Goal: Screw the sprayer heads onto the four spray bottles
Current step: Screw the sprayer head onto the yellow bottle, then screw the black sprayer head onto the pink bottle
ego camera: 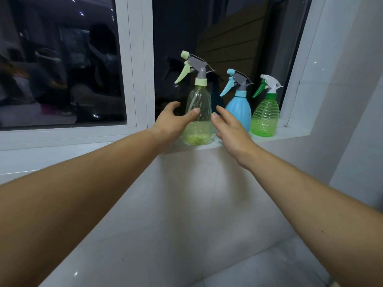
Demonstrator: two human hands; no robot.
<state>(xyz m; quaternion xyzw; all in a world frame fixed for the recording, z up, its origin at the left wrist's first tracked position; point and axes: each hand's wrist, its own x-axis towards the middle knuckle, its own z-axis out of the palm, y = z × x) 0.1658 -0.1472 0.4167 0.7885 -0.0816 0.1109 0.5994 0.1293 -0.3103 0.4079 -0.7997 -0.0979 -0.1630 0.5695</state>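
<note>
A white windowsill (pixel 290 134) runs below dark window glass set in a white window frame (pixel 138 59), with a glossy white tiled wall (pixel 186 204) beneath it. Three spray bottles stand upright in a row on the sill. Leftmost is a clear pale-green bottle (pixel 200 100) topped by a grey sprayer head (pixel 196 66) with a light-green trigger. Just beside it is an opaque blue bottle (pixel 240 112) with a grey and blue sprayer head (pixel 238 81). Nearest the corner is a ribbed green bottle (pixel 265 119) with a white sprayer head (pixel 269 82) and a dark-green trigger. All three heads sit on their bottle necks. Both bare arms reach forward to the pale-green bottle. The left hand (pixel 172 123) is spread wide at the bottle's left side, thumb across its front; whether it touches cannot be told. The right hand (pixel 232 131) has relaxed, parted fingers at the bottle's right side and holds nothing.
</note>
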